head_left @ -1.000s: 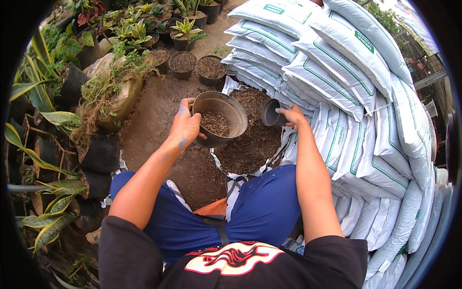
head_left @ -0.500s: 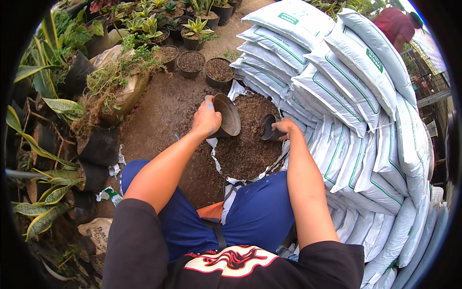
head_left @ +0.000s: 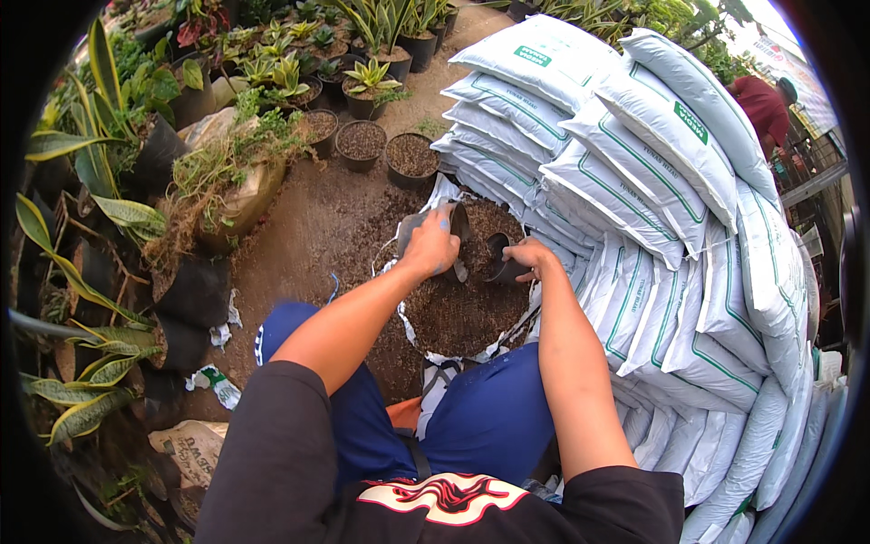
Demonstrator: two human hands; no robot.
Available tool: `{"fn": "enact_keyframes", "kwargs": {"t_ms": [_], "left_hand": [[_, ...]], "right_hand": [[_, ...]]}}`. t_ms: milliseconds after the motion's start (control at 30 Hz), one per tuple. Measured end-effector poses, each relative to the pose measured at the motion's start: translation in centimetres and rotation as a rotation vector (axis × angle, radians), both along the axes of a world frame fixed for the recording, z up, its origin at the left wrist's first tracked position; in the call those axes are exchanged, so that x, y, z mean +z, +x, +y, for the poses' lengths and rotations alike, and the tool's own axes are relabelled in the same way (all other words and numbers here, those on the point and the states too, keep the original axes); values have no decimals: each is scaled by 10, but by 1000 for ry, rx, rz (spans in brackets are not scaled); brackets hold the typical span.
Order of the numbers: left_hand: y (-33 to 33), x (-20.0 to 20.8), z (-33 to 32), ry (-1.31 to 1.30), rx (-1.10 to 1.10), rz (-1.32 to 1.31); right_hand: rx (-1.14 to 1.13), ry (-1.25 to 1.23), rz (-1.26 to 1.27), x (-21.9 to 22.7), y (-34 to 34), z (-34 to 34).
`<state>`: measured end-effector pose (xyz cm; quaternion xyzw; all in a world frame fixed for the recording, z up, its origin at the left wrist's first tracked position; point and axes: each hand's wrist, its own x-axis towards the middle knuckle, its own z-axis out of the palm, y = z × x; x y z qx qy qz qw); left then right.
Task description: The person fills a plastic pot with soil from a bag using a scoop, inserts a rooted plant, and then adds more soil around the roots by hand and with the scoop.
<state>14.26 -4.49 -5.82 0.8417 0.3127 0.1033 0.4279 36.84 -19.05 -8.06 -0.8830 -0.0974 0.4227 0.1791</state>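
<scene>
My left hand point(head_left: 433, 243) grips the pot point(head_left: 433, 225) by its rim, light & stiff plastic I think, right hand point(head_left: 526, 257) clasps a scoop point(head_left: 498, 258) in loose soil point(head_left: 462, 304).

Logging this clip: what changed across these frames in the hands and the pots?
The left hand tipped its round black plastic pot from mouth-up onto its side, down at the dark soil heap. The right hand keeps its grip on the small black scoop pot in the soil.
</scene>
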Motion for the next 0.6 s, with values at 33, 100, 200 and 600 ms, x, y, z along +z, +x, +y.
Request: {"fn": "enact_keyframes", "kwargs": {"t_ms": [33, 100, 200, 600], "left_hand": [[2, 0, -2, 14, -12, -13], [0, 1, -3, 48, -30, -33], [-3, -1, 3, 42, -33, -51], [-20, 17, 21, -692, 291, -221]], "right_hand": [[-1, 9, 20, 2, 5, -2], [4, 34, 68, 12, 6, 1], [-64, 150, 161, 30, -1, 2], [57, 687, -375, 101, -34, 18]]}}
